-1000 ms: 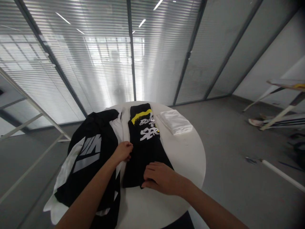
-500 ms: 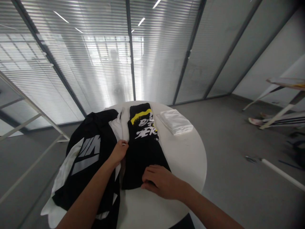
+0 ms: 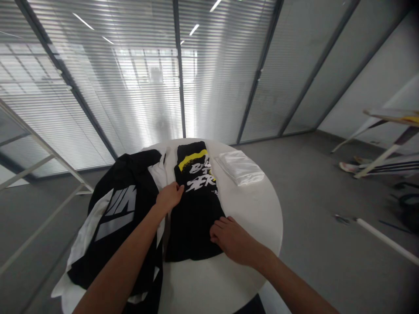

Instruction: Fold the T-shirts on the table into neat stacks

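A black T-shirt point(image 3: 194, 226) with white lettering and a yellow stripe lies folded into a long strip on the round white table point(image 3: 252, 218). My left hand point(image 3: 169, 196) is at its left edge, beside the print, thumb and fingers pinched on the cloth. At the right edge, close to the lower corner, my right hand point(image 3: 231, 239) has its fingers curled onto the fabric; the fingertips are partly hidden. Left of the shirt is a heap of black and white clothes point(image 3: 114, 213), its top piece bearing a large grey logo. My left forearm passes over this heap.
A folded white garment in shiny clear wrap point(image 3: 242, 168) lies at the table's right. A metal frame point(image 3: 42, 139) stands at left, and glass partitions with blinds point(image 3: 212, 87) rise behind. On the floor at right lies a white pole point(image 3: 386, 240); another table point(image 3: 393, 115) stands beyond.
My left hand has moved up and right along the shirt's left edge. My right hand has shifted right and slightly up, from the shirt's lower part to its right edge.
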Demonstrator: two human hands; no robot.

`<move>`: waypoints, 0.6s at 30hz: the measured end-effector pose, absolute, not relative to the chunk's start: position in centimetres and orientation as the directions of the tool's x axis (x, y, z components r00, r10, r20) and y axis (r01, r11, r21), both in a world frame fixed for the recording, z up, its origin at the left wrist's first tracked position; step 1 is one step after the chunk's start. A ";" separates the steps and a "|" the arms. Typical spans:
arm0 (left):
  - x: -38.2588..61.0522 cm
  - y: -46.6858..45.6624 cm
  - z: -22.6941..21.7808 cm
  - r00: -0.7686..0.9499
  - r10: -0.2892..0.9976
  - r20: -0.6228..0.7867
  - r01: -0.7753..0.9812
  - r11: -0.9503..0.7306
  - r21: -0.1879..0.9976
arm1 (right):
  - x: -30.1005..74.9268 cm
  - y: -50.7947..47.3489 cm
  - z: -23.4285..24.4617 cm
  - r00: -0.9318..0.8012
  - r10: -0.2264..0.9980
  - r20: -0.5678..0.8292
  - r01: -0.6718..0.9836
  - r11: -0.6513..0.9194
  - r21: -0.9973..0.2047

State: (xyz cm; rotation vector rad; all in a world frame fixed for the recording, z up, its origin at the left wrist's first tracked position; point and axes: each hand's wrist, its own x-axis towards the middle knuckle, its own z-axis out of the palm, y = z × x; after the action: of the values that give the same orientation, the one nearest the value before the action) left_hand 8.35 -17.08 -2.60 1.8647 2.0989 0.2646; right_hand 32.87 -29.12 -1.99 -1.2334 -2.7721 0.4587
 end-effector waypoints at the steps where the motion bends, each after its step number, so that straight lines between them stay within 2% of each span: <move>1: 8.7 -16.7 -2.7 -0.095 0.990 -0.109 0.936 0.126 0.328 | 32.9 -29.2 -1.9 -0.683 0.728 -0.061 0.707 0.637 -0.307; 5: 9.3 -16.3 -3.4 -0.082 0.993 -0.084 0.954 0.102 0.282 | 33.7 -29.5 -1.0 -0.736 0.669 -0.108 0.643 0.640 -0.420; 10: 9.4 -16.8 -4.0 -0.069 0.996 -0.058 0.961 0.082 0.263 | 34.4 -28.7 0.4 -0.771 0.600 -0.211 0.595 0.563 -0.573; 18: 10.0 -16.6 -4.2 -0.042 0.998 -0.042 0.969 0.051 0.241 | 34.2 -27.4 1.3 -0.771 0.561 -0.302 0.615 0.530 -0.584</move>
State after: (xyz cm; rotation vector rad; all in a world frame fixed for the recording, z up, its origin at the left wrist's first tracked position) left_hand 9.95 -16.65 -4.20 2.0255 2.1238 0.2161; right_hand 34.16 -27.37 1.25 -1.0834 -2.8144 1.1249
